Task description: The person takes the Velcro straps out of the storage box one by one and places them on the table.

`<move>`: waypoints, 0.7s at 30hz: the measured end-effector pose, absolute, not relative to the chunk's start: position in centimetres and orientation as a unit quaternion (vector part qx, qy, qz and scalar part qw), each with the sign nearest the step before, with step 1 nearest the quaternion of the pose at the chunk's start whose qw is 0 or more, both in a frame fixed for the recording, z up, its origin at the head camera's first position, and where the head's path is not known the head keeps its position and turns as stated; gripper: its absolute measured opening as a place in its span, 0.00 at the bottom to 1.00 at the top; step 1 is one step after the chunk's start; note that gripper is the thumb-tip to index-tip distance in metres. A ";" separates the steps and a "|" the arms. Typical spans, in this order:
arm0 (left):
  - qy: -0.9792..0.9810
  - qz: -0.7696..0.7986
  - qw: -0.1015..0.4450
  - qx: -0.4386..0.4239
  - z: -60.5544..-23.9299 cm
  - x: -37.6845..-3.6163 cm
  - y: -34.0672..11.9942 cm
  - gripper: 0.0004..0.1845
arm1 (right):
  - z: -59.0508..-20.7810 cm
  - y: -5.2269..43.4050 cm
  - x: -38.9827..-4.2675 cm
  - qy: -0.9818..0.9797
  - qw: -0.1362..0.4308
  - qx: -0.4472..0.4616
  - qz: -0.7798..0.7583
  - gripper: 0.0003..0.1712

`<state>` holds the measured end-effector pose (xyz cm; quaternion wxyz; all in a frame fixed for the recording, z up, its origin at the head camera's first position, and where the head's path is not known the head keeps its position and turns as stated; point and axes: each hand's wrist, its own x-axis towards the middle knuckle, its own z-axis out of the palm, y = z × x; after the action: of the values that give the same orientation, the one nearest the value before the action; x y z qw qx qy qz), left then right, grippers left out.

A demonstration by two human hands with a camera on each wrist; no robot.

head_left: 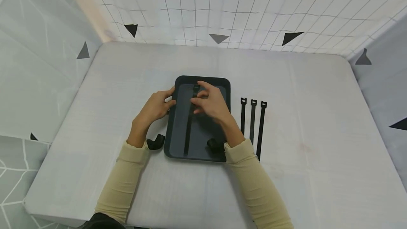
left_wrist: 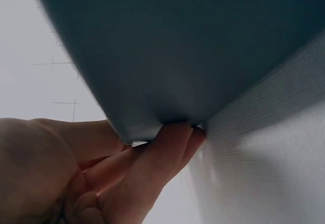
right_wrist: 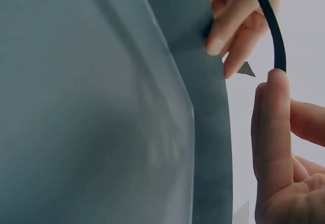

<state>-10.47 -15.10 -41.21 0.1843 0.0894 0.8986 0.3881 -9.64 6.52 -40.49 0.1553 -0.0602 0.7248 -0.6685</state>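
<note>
A dark grey rectangular tray [head_left: 178, 130] is in the middle of the table. My left hand [head_left: 155, 107] grips its left rim near the far corner; fingertips press its dark outer side [left_wrist: 193, 46] in the left wrist view. A black hook-and-loop cable strap [head_left: 188, 133] lies lengthwise over the tray, its notched head toward the far end. Above the tray, my right hand [head_left: 213, 103] holds this strap near its head with the fingertips. In the right wrist view, the strap [right_wrist: 274, 26] bends up from the right hand's index fingertip; the thumb's contact is unclear.
Three more black cable straps [head_left: 253, 119] lie side by side on the white table [head_left: 318, 123], right of the tray. A black piece [head_left: 155, 142] sits by the left cuff, another [head_left: 214, 145] by the right. A grid-patterned wall [head_left: 222, 10] stands behind the table.
</note>
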 end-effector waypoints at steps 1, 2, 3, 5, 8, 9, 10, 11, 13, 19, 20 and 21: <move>0.899 0.387 0.184 0.089 -41.2 -10.5 -15.1 0.32 | -40.4 6.7 -9.6 0.723 0.157 -0.060 -0.670 0.41; 0.900 0.385 0.184 0.088 -41.2 -10.4 -15.0 0.32 | -40.3 6.9 -9.5 0.721 0.159 -0.060 -0.672 0.41; 0.901 0.384 0.183 0.088 -41.1 -10.4 -15.0 0.32 | -40.3 7.0 -9.5 0.720 0.160 -0.061 -0.673 0.41; 0.901 0.383 0.184 0.088 -41.1 -10.4 -15.0 0.32 | -40.2 7.3 -9.4 0.719 0.163 -0.063 -0.672 0.41; 0.901 0.382 0.185 0.090 -41.0 -10.4 -15.0 0.32 | -40.1 7.5 -9.3 0.719 0.162 -0.065 -0.673 0.41; 0.901 0.382 0.184 0.092 -41.0 -10.4 -15.1 0.32 | -40.2 7.5 -9.3 0.719 0.161 -0.065 -0.673 0.41; 0.900 0.384 0.185 0.093 -41.0 -10.4 -15.1 0.32 | -40.2 7.6 -9.2 0.718 0.159 -0.064 -0.674 0.41; 0.900 0.385 0.185 0.093 -41.0 -10.3 -15.1 0.32 | -40.2 7.7 -9.2 0.718 0.157 -0.063 -0.676 0.41; 0.900 0.385 0.183 0.094 -41.0 -10.3 -15.1 0.32 | -40.1 8.0 -9.1 0.715 0.154 -0.060 -0.679 0.41; 0.900 0.384 0.181 0.100 -41.2 -10.3 -15.1 0.32 | -39.7 8.9 -8.6 0.705 0.146 -0.054 -0.692 0.40; 0.900 0.384 0.180 0.100 -41.3 -10.3 -15.1 0.32 | -39.6 9.1 -8.6 0.703 0.145 -0.054 -0.694 0.40; 0.900 0.384 0.180 0.100 -41.3 -10.4 -15.1 0.32 | -39.5 9.3 -8.5 0.701 0.144 -0.053 -0.696 0.40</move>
<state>-10.35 -15.08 -41.29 0.1798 0.0997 0.9001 0.3841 -8.50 9.28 -39.48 0.1444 -0.0533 0.7015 -0.6959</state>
